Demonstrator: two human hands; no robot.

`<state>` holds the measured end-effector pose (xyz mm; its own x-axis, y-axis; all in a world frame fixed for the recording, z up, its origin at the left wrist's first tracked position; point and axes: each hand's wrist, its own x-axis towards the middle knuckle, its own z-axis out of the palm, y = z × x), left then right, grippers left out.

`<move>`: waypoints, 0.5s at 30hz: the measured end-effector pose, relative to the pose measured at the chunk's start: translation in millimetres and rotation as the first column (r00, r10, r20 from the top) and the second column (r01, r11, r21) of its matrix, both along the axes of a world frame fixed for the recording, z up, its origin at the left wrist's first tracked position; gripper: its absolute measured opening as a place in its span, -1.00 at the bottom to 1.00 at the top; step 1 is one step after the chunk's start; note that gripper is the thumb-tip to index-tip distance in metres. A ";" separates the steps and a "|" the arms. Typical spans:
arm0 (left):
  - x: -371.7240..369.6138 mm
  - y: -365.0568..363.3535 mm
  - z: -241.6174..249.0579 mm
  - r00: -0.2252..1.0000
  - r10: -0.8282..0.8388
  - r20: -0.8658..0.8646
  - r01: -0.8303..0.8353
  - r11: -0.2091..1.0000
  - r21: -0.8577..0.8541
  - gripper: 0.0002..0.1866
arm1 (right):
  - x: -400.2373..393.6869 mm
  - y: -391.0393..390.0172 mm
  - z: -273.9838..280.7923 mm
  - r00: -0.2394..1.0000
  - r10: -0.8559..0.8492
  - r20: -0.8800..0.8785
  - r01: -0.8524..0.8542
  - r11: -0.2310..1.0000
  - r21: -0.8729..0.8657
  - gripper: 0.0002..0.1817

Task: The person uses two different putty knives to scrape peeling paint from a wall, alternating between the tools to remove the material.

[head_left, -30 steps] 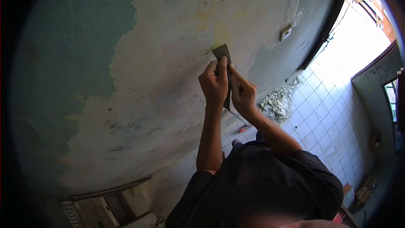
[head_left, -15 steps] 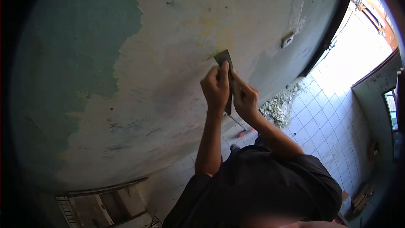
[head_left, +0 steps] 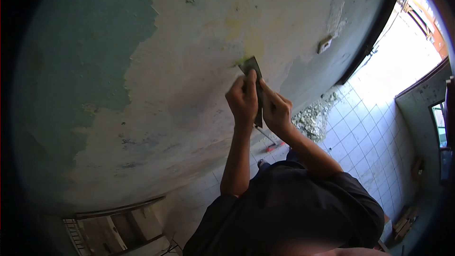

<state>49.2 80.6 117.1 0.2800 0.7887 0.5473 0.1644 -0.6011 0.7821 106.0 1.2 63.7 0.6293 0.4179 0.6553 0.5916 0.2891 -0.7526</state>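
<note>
A long, flat, dark scraper [head_left: 259,109] is held between both hands, its upper end against the wall [head_left: 189,76] beside a small green patch [head_left: 244,60]. My left hand [head_left: 243,98] is closed on the scraper from the left, with a finger near its upper end. From the right, my right hand [head_left: 276,108] grips the same tool, fingers pointing up along its edge. Green paint [head_left: 80,42] covers the wall's left part, with a ragged edge against the pale, stained surface.
A heap of paint flakes [head_left: 313,121] lies on the tiled floor [head_left: 365,137] by the wall. A red-headed tool with a pale handle [head_left: 272,148] is below my hands. A white switch [head_left: 325,44] is on the wall near the bright doorway [head_left: 398,52]. Wooden furniture [head_left: 118,232] stands at lower left.
The scraper's lower end has shifted slightly to the right, and its upper end slightly left. Both hands keep their hold on it.
</note>
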 end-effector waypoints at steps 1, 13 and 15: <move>3.1 6.8 -3.9 1.000 0.001 0.012 -0.001 1.000 0.013 -0.55 | 2.2 1.4 -8.0 0.999 -0.016 0.044 0.015 1.000 0.026 -0.52; -6.1 -4.7 -2.2 0.996 -0.015 0.082 0.018 0.999 -0.040 -0.59 | 2.0 -2.4 24.1 0.999 0.038 0.003 -0.038 0.997 -0.063 -0.54; -7.9 2.9 -6.2 1.000 -0.020 0.017 0.020 0.999 -0.042 -0.60 | 1.8 -0.3 10.8 0.999 0.037 0.020 -0.037 0.999 -0.014 -0.55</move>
